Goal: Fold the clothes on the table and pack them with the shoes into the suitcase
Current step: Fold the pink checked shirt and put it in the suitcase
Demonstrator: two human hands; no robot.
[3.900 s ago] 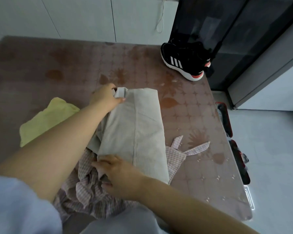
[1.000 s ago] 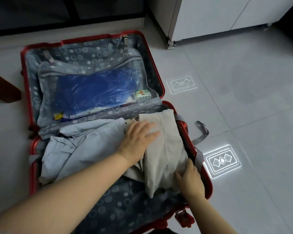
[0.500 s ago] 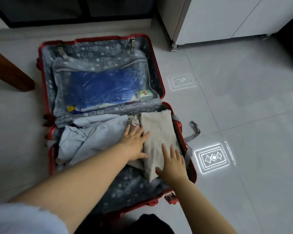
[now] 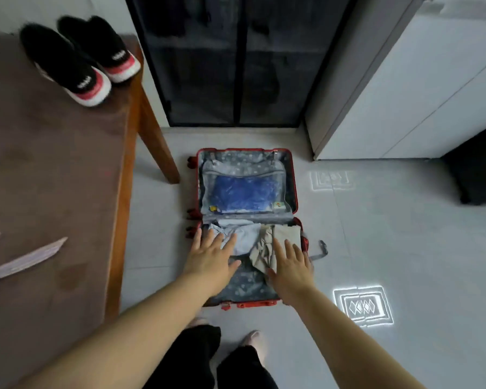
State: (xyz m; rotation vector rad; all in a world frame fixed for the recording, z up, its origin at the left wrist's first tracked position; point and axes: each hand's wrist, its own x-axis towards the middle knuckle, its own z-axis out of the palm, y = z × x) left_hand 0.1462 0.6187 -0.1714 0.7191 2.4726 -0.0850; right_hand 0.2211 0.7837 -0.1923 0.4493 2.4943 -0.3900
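A red suitcase (image 4: 294, 189) lies open on the floor. Its near half holds a light blue garment (image 4: 246, 237) on the left and a folded beige garment (image 4: 285, 234) on the right. My left hand (image 4: 211, 258) hovers over the blue garment with fingers spread, holding nothing. Over the beige garment's near edge, my right hand (image 4: 291, 265) is spread the same way and empty. A pair of black shoes (image 4: 79, 60) with red and white soles stands at the table's far corner. Checked pink fabric (image 4: 26, 261) pokes in at the table's left edge.
The brown table (image 4: 54, 164) with a wooden leg (image 4: 157, 141) stands left of the suitcase. A dark glass-door cabinet (image 4: 230, 60) is behind it, white cupboards (image 4: 418, 88) at the right. The suitcase lid pocket holds a blue bag (image 4: 242, 193). My feet are just below the suitcase.
The view has risen and pulled back from the suitcase, so the table and shoes now show. Both hands have lifted off the beige garment, which stays in the suitcase.
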